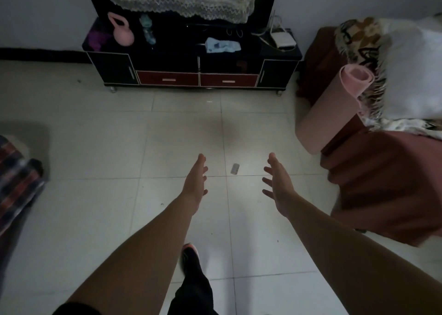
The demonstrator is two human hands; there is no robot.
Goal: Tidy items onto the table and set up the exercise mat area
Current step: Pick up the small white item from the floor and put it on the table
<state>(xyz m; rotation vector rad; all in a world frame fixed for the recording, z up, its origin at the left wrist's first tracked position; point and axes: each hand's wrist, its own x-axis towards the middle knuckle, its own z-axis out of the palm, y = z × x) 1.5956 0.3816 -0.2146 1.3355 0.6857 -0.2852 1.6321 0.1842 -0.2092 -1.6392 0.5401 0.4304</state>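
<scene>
My left hand [195, 183] and my right hand [278, 183] reach out over the tiled floor, palms facing each other, fingers apart, holding nothing. Between them a small grey object [235, 169] lies on a tile. A rolled pink exercise mat [332, 106] leans against the red sofa [387, 185] at the right. On the black table [282, 54] at the far wall stand a pink kettlebell [122, 31] and a water bottle [147, 30]. A purple item [96, 38] and a light blue cloth [222, 45] lie there too.
A white router [283, 39] sits at the table's right end under a lace-covered screen. A patterned blanket [392, 63] is piled on the sofa. A striped bag or cushion [16, 178] lies at the left edge. My shoe [190, 255] is on the floor below.
</scene>
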